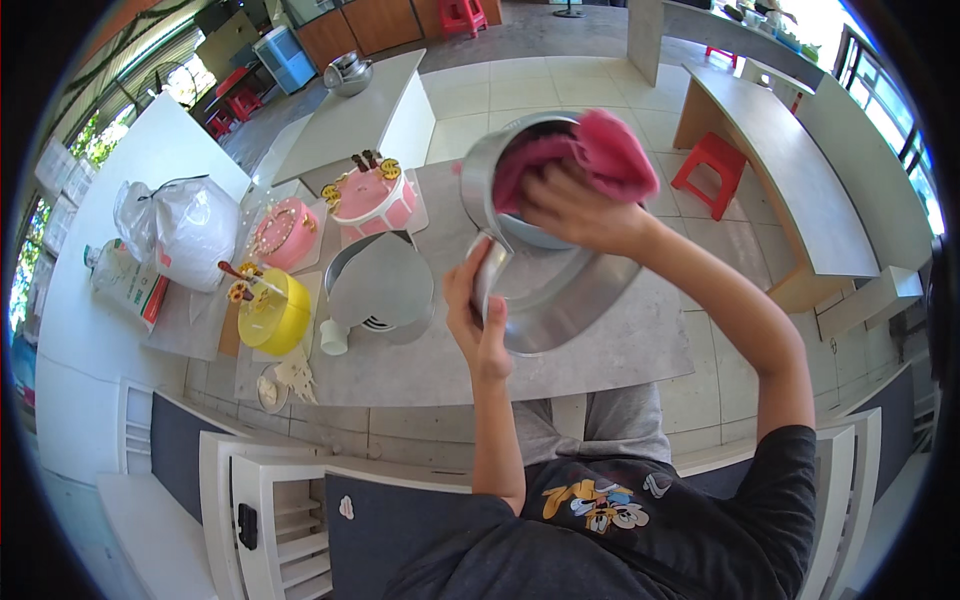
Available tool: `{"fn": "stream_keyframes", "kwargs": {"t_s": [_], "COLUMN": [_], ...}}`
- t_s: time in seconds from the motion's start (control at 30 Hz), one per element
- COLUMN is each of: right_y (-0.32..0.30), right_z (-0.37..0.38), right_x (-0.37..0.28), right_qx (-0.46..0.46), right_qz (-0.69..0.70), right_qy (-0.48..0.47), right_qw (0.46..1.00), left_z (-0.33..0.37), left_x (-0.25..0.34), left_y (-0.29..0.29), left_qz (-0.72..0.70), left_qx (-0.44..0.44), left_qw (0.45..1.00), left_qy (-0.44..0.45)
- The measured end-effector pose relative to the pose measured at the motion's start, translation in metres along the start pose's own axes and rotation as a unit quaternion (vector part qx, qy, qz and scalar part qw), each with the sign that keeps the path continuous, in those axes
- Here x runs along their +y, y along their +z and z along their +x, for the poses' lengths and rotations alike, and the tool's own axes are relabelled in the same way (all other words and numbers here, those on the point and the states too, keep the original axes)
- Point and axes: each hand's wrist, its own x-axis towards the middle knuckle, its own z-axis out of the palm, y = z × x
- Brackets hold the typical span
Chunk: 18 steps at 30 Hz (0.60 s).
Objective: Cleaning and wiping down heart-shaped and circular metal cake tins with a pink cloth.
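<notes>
A deep metal bowl (479,174) is tilted above the right part of the table. My left hand (481,322) is closed round a curved metal piece at its near side, which looks like its handle. Inside the bowl's mouth, my right hand (572,210) presses a bunched pink cloth (617,155), its fingers partly hidden. Just below is a wider shiny metal bowl (570,315); I cannot tell whether the two touch. To the left of my left hand, a flat grey round piece (380,285) lies over another metal bowl, with a small white cup (334,338) beside it.
On the table's left stand a yellow cake (276,318), a pink cake (283,236) and a pink-and-white cake (372,196). A small bowl of cream (268,390) is near the front edge. Filled plastic bags (196,235) lie farther left. A red stool (712,172) is beyond, right.
</notes>
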Motion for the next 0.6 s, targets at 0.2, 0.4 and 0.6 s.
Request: {"fn": "stream_keyframes", "kwargs": {"t_s": [0.2, 0.4, 0.6], "right_y": [-0.03, -0.02, 0.004], "right_z": [-0.016, 0.009, 0.044], "right_x": [-0.054, -0.062, -0.041], "right_qx": [-0.256, -0.217, 0.284], "right_qz": [0.336, 0.8, 0.765], "right_qy": [0.154, 0.31, 0.57], "right_qw": [0.893, 0.466, 0.095], "left_z": [-0.005, -0.02, -0.023], "left_x": [-0.016, -0.044, -0.036], "left_y": [-0.007, 0.008, 0.015], "left_qz": [-0.034, -0.185, -0.136], "left_qx": [0.059, 0.131, 0.125], "left_qw": [0.998, 0.97, 0.978], "left_qy": [-0.016, -0.084, -0.097]}}
